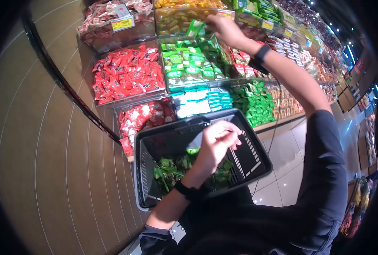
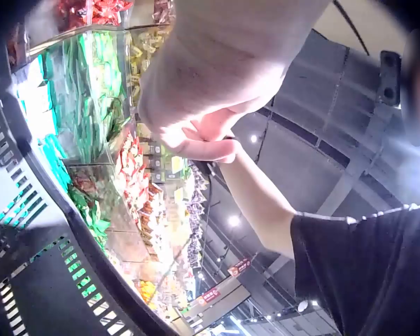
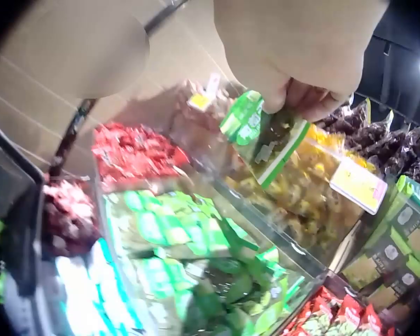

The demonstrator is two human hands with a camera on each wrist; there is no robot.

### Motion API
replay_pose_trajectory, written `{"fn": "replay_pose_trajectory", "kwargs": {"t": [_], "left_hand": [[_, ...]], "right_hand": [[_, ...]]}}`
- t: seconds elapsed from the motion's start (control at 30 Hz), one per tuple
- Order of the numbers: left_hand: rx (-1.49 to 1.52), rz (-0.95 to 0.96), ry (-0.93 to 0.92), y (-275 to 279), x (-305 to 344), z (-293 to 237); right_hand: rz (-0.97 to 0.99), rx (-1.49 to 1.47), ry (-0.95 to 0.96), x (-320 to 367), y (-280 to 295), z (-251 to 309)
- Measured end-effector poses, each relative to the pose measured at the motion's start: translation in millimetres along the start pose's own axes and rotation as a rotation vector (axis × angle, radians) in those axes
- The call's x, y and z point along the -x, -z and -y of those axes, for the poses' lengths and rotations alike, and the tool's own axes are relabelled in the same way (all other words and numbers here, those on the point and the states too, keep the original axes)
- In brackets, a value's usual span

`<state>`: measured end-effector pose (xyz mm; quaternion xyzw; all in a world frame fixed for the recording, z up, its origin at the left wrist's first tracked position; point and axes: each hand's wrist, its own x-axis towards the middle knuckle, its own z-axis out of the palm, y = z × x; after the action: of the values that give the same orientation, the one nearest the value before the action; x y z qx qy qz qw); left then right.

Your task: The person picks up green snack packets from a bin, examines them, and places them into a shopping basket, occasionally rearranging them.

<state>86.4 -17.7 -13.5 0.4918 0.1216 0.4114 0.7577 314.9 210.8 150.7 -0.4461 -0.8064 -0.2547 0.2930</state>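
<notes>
My right hand (image 1: 227, 30) pinches a small green-and-clear packet (image 1: 196, 29) by its edge, above the bin of green packets (image 1: 189, 63). In the right wrist view the packet (image 3: 266, 136) hangs tilted from the thumb and fingers of my right hand (image 3: 301, 63). My left hand (image 1: 218, 142) is over the black basket (image 1: 257, 168), its fingers loosely curled with nothing visible in them; the left wrist view shows the same hand (image 2: 210, 91) beside the shelves. Several green packets (image 1: 170, 170) lie inside the basket, partly hidden by my left forearm.
Red packets (image 1: 127, 72) fill the bin left of the green ones. White-and-teal packets (image 1: 201, 101) and small green packets (image 1: 255, 104) lie nearer the basket. Behind are yellow packets (image 1: 176, 21) and price cards (image 1: 123, 24). A thin cable hangs right of the basket.
</notes>
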Motion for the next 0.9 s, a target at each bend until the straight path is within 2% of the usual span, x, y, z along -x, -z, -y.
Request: {"fn": "replay_pose_trajectory", "kwargs": {"t": [0.1, 0.2, 0.27, 0.37, 0.47, 0.5, 0.57, 0.6, 0.63, 0.73, 0.77, 0.83, 0.9], "left_hand": [[0.004, -0.003, 0.076, 2.9, 0.5, -1.4], [0.023, 0.002, 0.118, 8.8, 2.3, 0.2], [0.027, -0.019, 0.169, 11.4, 4.3, -3.7], [0.062, -0.017, 0.205, 10.2, 6.6, -10.3], [0.061, -0.004, 0.231, 4.7, 10.6, -12.0], [0.067, 0.009, 0.236, 3.4, 9.0, -11.3], [0.057, 0.032, 0.203, 2.6, 8.5, -9.3], [0.058, 0.041, 0.219, 2.0, 8.4, -10.9], [0.062, 0.044, 0.236, 2.0, 8.5, -11.9], [0.052, 0.035, 0.21, 4.0, 10.8, -7.7], [0.031, 0.042, 0.183, 5.8, 7.4, -8.5], [0.038, 0.039, 0.156, 4.5, 6.7, -10.4], [0.067, 0.023, 0.204, 3.4, 6.0, -10.8]], "right_hand": [[0.052, 0.11, 0.16, -13.6, -73.7, -39.0], [0.192, 0.05, 0.062, -17.9, -112.2, -55.3], [0.213, 0.031, 0.006, -22.7, -128.2, -65.9], [0.256, 0.003, -0.09, -22.4, -135.1, -57.3], [0.287, 0.245, -0.102, -14.9, -151.1, -63.2], [0.387, 0.293, -0.115, -14.9, -139.7, -50.9], [0.347, 0.244, -0.003, -5.4, -146.7, -60.5], [0.238, 0.168, 0.083, -1.0, -138.8, -55.3], [0.233, 0.167, 0.088, -4.7, -131.1, -47.5], [0.477, 0.026, -0.153, -2.1, -113.8, -28.1], [0.472, 0.028, -0.154, -3.8, -115.6, -30.2], [0.689, -0.078, -0.275, 0.7, -136.9, -42.7], [0.698, -0.037, -0.259, 4.3, -147.3, -42.9]]}}
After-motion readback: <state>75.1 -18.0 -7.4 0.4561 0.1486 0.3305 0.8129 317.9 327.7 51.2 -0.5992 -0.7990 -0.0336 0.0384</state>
